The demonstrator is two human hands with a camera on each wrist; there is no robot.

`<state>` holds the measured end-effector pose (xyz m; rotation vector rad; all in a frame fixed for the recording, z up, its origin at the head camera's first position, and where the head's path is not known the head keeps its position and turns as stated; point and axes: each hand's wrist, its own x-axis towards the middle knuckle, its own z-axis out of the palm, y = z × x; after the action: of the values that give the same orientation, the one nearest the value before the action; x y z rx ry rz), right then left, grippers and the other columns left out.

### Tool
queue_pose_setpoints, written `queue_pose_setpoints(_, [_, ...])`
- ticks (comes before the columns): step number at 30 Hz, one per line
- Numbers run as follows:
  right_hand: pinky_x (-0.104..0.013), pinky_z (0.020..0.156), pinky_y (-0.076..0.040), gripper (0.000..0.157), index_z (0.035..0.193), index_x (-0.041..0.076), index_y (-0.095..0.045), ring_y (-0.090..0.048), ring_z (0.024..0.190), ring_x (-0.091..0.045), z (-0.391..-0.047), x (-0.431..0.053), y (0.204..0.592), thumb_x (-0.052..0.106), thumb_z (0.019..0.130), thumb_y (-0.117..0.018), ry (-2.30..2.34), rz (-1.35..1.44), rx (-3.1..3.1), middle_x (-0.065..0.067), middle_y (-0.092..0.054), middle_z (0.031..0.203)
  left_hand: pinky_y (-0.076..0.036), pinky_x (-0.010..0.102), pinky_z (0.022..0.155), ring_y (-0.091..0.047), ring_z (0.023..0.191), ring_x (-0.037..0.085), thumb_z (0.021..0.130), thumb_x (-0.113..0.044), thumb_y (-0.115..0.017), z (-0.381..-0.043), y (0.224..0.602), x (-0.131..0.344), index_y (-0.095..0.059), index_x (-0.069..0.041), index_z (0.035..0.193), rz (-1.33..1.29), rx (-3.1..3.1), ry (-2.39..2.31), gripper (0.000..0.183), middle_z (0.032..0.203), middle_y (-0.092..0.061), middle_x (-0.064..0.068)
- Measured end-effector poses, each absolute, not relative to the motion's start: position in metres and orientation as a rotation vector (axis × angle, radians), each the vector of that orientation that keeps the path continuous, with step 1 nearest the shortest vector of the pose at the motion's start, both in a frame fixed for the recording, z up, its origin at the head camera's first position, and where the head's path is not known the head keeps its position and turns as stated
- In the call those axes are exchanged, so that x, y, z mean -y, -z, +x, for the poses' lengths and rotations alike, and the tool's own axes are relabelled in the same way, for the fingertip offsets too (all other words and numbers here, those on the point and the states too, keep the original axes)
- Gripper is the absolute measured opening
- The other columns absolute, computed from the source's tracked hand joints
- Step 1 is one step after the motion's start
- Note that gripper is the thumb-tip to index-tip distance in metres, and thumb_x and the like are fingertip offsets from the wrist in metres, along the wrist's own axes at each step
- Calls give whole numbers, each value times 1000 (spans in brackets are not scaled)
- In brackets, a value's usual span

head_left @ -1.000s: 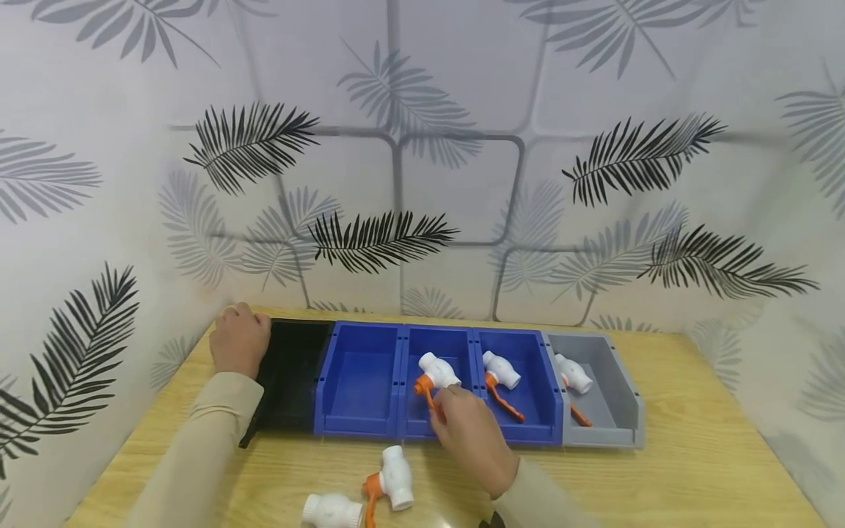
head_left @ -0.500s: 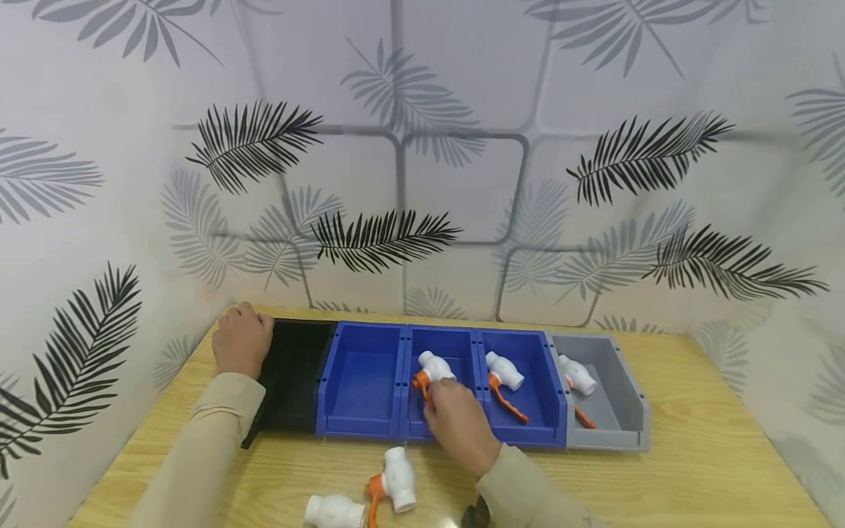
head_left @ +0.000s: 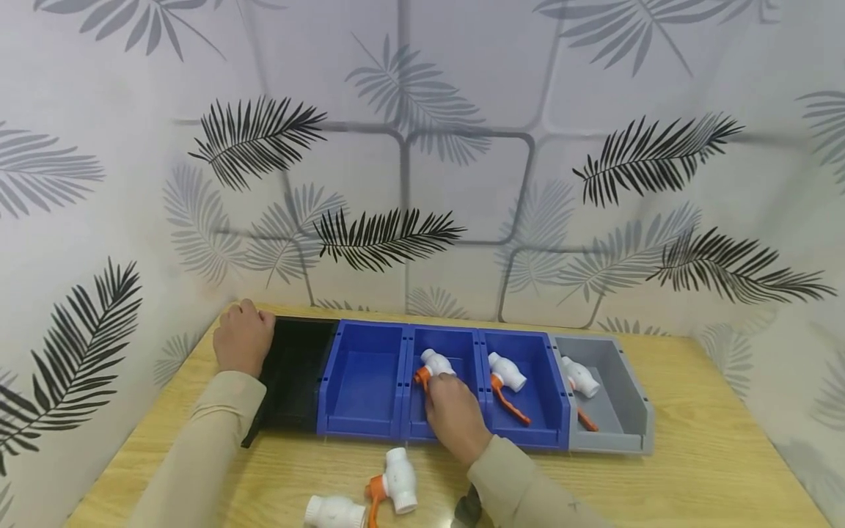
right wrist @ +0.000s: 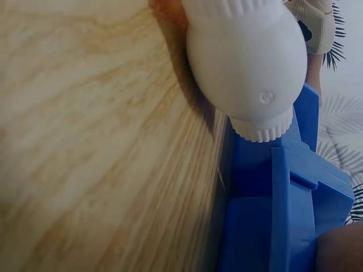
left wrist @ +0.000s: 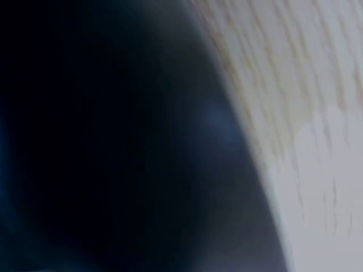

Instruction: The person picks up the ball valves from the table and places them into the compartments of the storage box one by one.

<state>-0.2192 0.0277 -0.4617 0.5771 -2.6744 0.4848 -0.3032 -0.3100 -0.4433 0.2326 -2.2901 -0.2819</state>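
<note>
A white plastic ball valve with an orange lever lies in the middle blue plastic bin, just far and left of the right hand, the nearer one, its body slanting far-left to near-right. The right fingers curl over the lever, apparently pinching it, tips hidden. The left hand bends at the black plastic bin; its grip cannot be told. A second valve occupies the right blue bin, a third valve the grey plastic bin.

Head view evenly lit, 1 wrist view dark
The left wrist view is mostly filled by dark blur, the table bleached; in the right, shadow is cast beside the valve.
</note>
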Motion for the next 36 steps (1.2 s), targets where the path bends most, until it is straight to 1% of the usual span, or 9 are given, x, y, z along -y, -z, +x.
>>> queue_pose_setpoints(5, [-36, 53, -47, 6, 79, 1, -63, -55, 59, -19, -221, -25, 461, 5, 83, -64, -472, 538, 2713, -8, -56, 67, -39, 55, 47, -49, 61, 45, 83, -12, -49, -303, 442, 310, -41, 5, 69, 237, 2304, 293, 24, 70, -51, 28])
queue_pose_setpoints(11, [-36, 49, -45, 9, 73, 4, -61, -55, 57, -19, -223, -25, 456, 5, 82, -65, -464, 509, 2784, -7, -58, 66, -40, 55, 47, -50, 60, 45, 83, -12, -49, -304, 440, 309, -40, 4, 68, 222, 2278, 281, 24, 69, -52, 27])
queue_pose_setpoints(17, [-35, 43, -40, 15, 66, 7, -58, -52, 50, -19, -218, -28, 452, 3, 80, -63, -455, 521, 2839, -5, -55, 60, -40, 55, 49, -50, 62, 45, 84, -13, -47, -306, 445, 312, -45, 7, 72, 225, 2302, 306, 23, 70, -52, 27])
queue_pose_setpoints(22, [-33, 42, -38, 17, 67, 6, -58, -49, 47, -16, -213, -30, 448, 7, 83, -63, -473, 560, 2839, -3, -52, 58, -40, 55, 49, -50, 62, 45, 85, -14, -46, -305, 446, 312, -45, 6, 71, 222, 2318, 304, 24, 70, -52, 27])
queue_pose_setpoints(25, [-30, 41, -36, 20, 63, 8, -57, -47, 45, -13, -209, -32, 443, 8, 82, -63, -476, 605, 2819, 0, -50, 56, -39, 55, 47, -49, 61, 46, 83, -11, -49, -303, 446, 312, -44, 6, 69, 210, 2293, 305, 23, 68, -51, 27])
queue_pose_setpoints(28, [-27, 42, -35, 20, 64, 10, -57, -44, 46, -10, -204, -37, 431, 11, 84, -63, -540, 647, 2812, 3, -48, 56, -38, 55, 46, -49, 59, 46, 81, -10, -51, -301, 446, 311, -41, 4, 66, 200, 2253, 304, 23, 66, -50, 27])
queue_pose_setpoints(31, [-25, 45, -39, 15, 71, 11, -62, -47, 51, -8, -203, -49, 417, 15, 85, -63, -557, 663, 2766, 5, -52, 60, -37, 55, 45, -48, 57, 46, 80, -10, -51, -301, 447, 310, -39, 3, 64, 192, 2225, 296, 23, 64, -50, 27])
queue_pose_setpoints(33, [-27, 49, -43, 13, 75, 12, -66, -52, 55, -8, -207, -64, 408, 18, 85, -63, -507, 668, 2685, 5, -57, 65, -37, 55, 44, -48, 56, 46, 80, -10, -50, -302, 446, 310, -39, 3, 64, 183, 2217, 286, 23, 64, -50, 26])
queue_pose_setpoints(36, [-30, 53, -46, 12, 78, 13, -69, -56, 59, -9, -217, -95, 396, 21, 85, -63, -411, 643, 2583, 4, -61, 69, -36, 54, 43, -48, 55, 45, 80, -10, -51, -304, 446, 310, -38, 3, 64, 176, 2208, 271, 24, 64, -50, 26])
